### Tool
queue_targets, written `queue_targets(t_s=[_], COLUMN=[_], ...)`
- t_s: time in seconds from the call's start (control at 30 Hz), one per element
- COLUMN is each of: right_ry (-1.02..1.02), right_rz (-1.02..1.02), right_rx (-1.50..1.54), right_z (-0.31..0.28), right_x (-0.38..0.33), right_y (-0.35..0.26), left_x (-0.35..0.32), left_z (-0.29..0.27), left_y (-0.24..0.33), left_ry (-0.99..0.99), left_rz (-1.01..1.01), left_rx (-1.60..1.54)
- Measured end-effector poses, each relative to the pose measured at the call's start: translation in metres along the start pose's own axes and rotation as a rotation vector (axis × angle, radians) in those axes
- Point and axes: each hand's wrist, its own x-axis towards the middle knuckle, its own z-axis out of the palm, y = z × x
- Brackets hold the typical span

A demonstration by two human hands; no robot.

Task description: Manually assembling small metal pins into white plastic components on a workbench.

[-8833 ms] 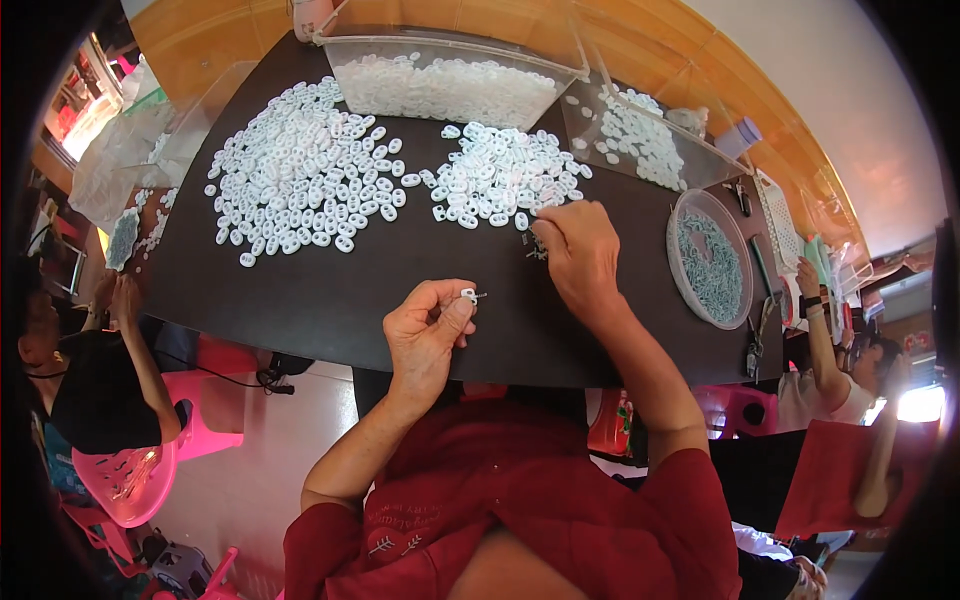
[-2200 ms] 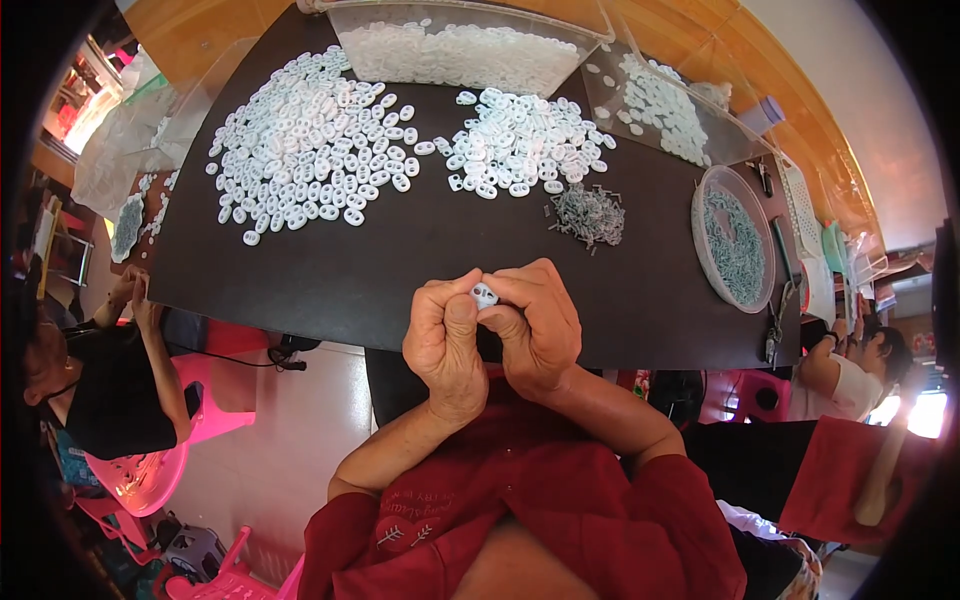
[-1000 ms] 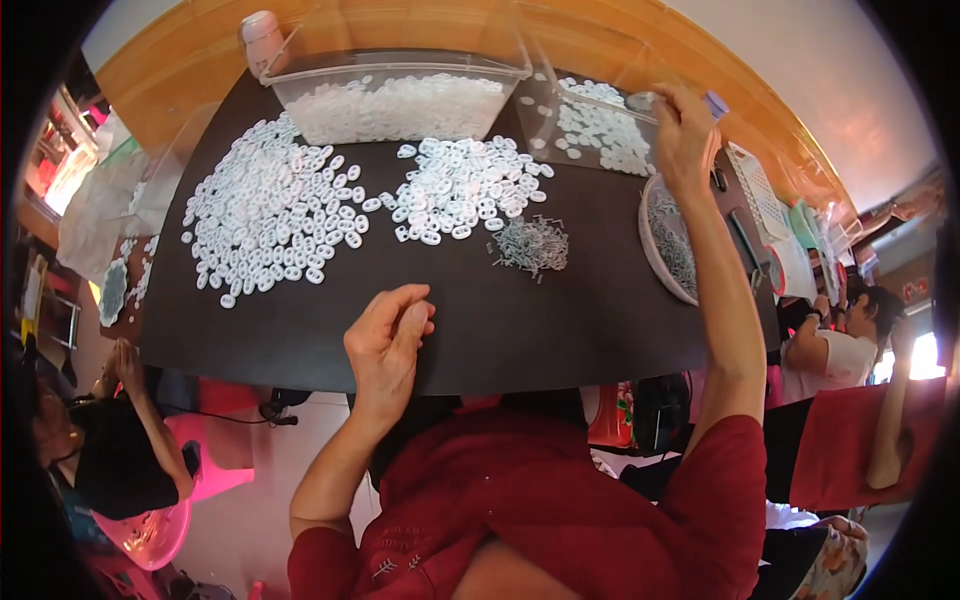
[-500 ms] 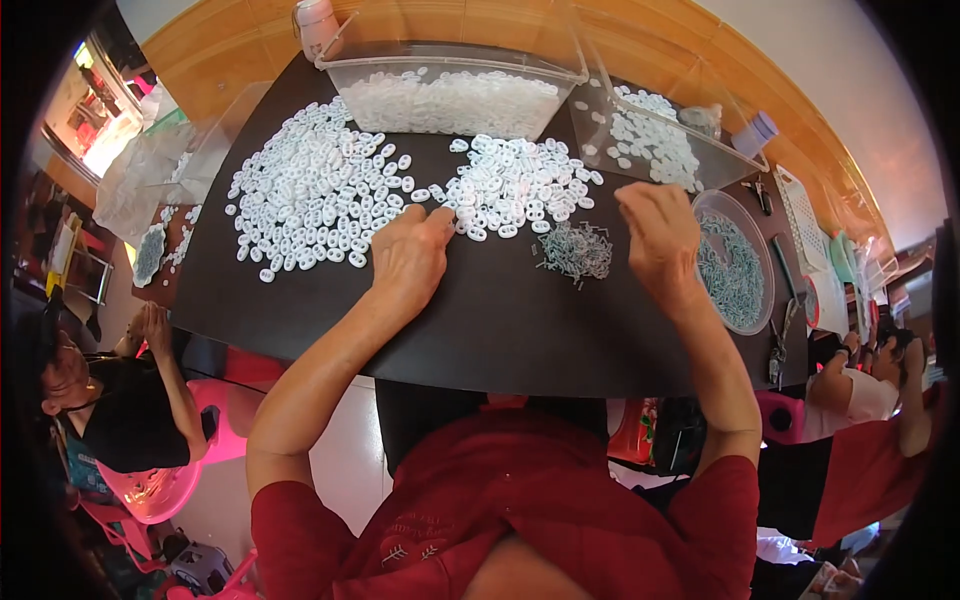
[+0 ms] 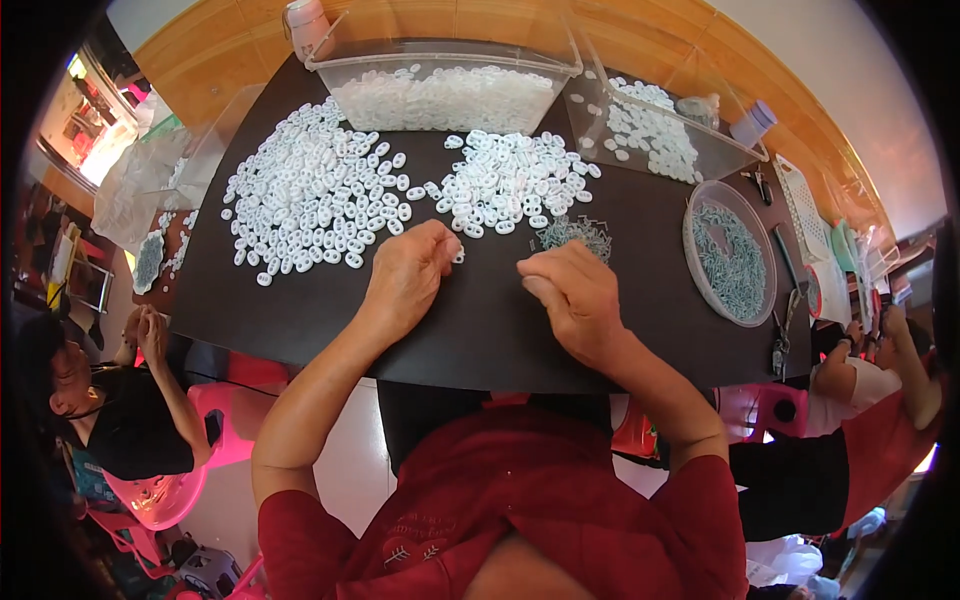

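Observation:
My left hand (image 5: 408,275) is closed in a pinch on a small white oval plastic piece (image 5: 458,254), which sticks out past the fingertips. My right hand (image 5: 575,300) has its fingers pressed together, a short gap to the right of that piece; whatever is in them is hidden or too small to make out. Just beyond the right hand lies a small heap of grey screws (image 5: 585,232), partly covered by it. Ahead of both hands is a pile of white oval pieces with two holes (image 5: 515,180). A larger pile of the same pieces (image 5: 310,195) spreads to the left.
A clear bin of white pieces (image 5: 450,95) stands at the back, with another clear bin (image 5: 640,135) lying to its right. On the right sit a round tub of screws (image 5: 730,260) and pliers (image 5: 783,335). Another person (image 5: 130,390) sits at the left.
My right hand has moved left and nearer to me, from beside the round tub to in front of the screw heap. My left hand has drawn slightly nearer, and its white piece now shows.

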Motion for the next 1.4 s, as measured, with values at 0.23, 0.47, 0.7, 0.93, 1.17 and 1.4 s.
queue_targets(t_s=[0.23, 0.47, 0.7, 0.93, 1.17, 1.4], right_ry=[-0.034, -0.023, 0.021, 0.039, 0.058, -0.019], right_rz=[0.456, 0.597, 0.076, 0.085, 0.269, 0.296], right_rx=[0.341, 0.449, 0.122, -0.132, -0.355, -0.462], right_z=[0.025, 0.033, 0.026, -0.002, -0.036, -0.031], right_x=[-0.01, -0.017, -0.018, -0.017, -0.03, -0.042], right_y=[-0.021, -0.032, -0.025, -0.01, 0.014, 0.019], left_x=[-0.025, -0.048, -0.049, -0.054, -0.056, -0.057], left_z=[0.006, 0.013, 0.014, 0.017, 0.02, 0.024], left_y=[0.029, 0.039, 0.037, 0.032, 0.03, 0.028], left_ry=[-0.136, -0.067, -0.1, -0.107, -0.163, -0.078], left_rz=[-0.216, -0.395, -0.52, -0.482, -0.496, -0.432], left_rx=[-0.577, -0.943, -1.24, -1.153, -1.178, -1.187])
